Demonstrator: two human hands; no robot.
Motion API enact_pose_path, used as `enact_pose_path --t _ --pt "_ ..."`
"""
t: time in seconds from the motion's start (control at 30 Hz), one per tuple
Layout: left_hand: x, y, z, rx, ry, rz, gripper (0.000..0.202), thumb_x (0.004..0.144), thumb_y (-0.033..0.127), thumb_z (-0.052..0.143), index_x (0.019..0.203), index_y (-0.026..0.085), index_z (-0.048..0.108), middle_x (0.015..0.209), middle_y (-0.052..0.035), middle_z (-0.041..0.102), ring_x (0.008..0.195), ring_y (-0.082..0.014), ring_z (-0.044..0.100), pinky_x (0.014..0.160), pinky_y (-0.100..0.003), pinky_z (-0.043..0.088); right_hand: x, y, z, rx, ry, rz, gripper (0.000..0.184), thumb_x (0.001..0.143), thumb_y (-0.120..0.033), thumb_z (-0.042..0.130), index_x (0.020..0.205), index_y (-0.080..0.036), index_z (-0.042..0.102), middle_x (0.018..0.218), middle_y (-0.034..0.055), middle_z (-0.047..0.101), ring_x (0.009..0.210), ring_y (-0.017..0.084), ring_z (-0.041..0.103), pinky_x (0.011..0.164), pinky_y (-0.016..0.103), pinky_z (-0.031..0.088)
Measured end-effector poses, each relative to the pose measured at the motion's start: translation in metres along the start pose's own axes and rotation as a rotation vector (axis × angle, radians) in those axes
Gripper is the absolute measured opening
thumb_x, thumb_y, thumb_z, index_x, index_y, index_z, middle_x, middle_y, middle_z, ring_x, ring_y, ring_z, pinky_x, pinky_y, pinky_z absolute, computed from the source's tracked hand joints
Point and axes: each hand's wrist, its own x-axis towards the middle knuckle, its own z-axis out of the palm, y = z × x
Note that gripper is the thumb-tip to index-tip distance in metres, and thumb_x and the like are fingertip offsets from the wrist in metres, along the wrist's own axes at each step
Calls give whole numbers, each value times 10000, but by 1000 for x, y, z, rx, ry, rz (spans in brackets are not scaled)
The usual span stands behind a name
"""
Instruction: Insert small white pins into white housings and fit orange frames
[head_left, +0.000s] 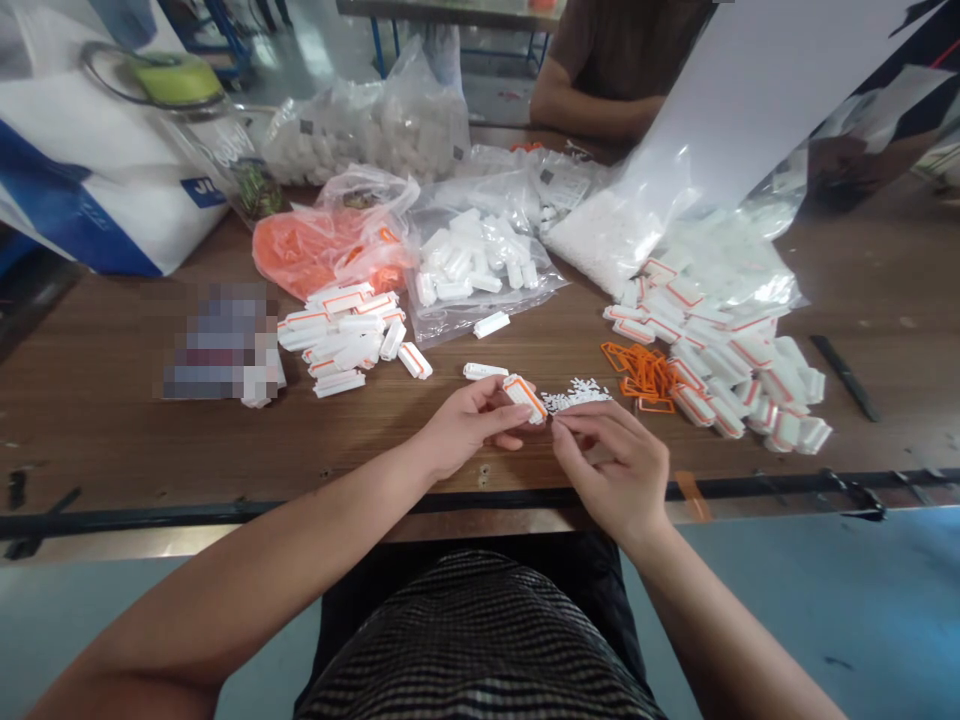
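Observation:
My left hand pinches a white plastic casing with an orange frame between thumb and fingers, tilted above the table. Close to its lower right end, my right hand has thumb and forefinger pressed together; whatever they hold is too small to name. Just beyond these fingertips lies a loose heap of tiny white plastic pieces. A plain white casing rests behind my left hand. Thin orange frames are piled to the right of the tiny pieces.
White casings with orange frames are heaped at right, more casings at left. Behind stand bags of orange parts, white casings and tiny pieces. A bottle stands back left; a person's arm rests opposite.

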Motion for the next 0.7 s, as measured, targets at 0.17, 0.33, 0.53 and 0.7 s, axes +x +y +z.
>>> enact_pose_path --t 0.17,0.33,0.53,0.7 --pt "1 -1 -1 -18 -12 -19 338 772 305 759 1052 174 623 1019 -55 707 922 -176 689 617 -193 499 5 0 1 64 -54 108 90 834 -186 663 851 -221 744 854 38 728 699 137 670 523 248 520" --pt "1 0 1 -20 30 -18 302 770 295 765 1003 165 624 960 -34 699 858 -140 682 603 -176 497 0 0 7 47 -58 -11 111 828 -150 664 870 -203 752 849 56 716 751 158 681 624 291 552" --pt "1 1 3 -33 59 -31 330 754 313 777 993 154 613 971 -52 696 875 -156 687 585 -168 490 2 0 3 84 -73 193 125 857 -196 642 912 -226 750 869 34 729 698 133 663 585 265 534" --pt "-1 1 6 2 105 24 343 731 314 779 974 165 589 933 -26 660 844 -136 649 586 -171 507 -3 -2 11 66 -70 183 162 858 -213 650 981 -229 753 914 44 737 709 140 667 609 287 547"
